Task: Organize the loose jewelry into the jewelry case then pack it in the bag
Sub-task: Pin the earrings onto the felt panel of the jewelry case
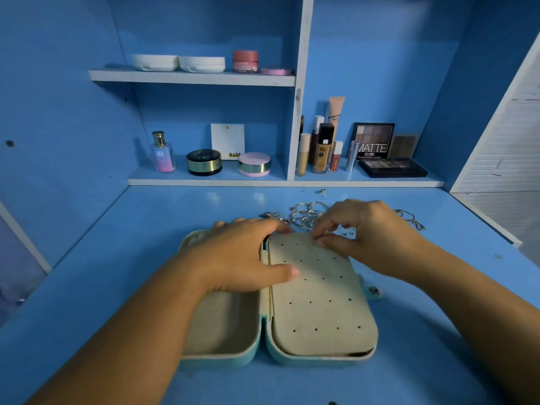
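Grip of right hand (368,232) pinches the perforated panel (320,305) in the open jewelry case (217,359); left hand (233,258) lies flat, released.

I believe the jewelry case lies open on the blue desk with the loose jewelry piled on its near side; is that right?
Not quite. The head view shows the jewelry case open on the blue desk, but the loose jewelry is piled beyond its far side, toward the shelves.

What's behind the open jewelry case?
A tangle of silver jewelry, with one loose stud farther back. The right hand covers part of the tangle.
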{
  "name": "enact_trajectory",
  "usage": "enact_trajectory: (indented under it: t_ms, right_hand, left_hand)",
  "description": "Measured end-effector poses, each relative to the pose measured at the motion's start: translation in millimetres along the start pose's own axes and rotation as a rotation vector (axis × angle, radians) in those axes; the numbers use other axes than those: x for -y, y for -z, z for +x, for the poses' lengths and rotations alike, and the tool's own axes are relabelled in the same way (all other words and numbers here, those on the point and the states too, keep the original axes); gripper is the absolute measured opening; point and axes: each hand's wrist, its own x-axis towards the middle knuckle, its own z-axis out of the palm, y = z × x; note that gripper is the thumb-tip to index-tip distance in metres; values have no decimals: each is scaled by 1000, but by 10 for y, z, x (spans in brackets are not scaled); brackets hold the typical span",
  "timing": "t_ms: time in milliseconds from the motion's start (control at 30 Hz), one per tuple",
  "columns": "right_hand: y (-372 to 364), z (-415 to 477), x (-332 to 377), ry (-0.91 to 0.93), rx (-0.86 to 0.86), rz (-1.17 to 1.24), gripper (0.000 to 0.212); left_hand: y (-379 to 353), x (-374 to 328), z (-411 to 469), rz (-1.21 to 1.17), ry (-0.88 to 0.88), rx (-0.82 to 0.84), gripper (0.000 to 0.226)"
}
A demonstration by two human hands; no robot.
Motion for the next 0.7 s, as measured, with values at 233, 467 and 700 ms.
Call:
enact_trajectory:
  t_ms: [233, 467, 700]
  right_hand:
    - [32, -132, -61, -10, 97, 223, 14]
    - [77, -115, -307, -209, 3, 96, 16]
    - [10, -108, -195, -273, 95, 59, 18]
  left_hand:
    - [-70, 29, 52, -96, -41, -79, 62]
    - [-175, -38, 72, -63, -153, -219, 54]
    - [-252, -94, 133, -207, -183, -257, 43]
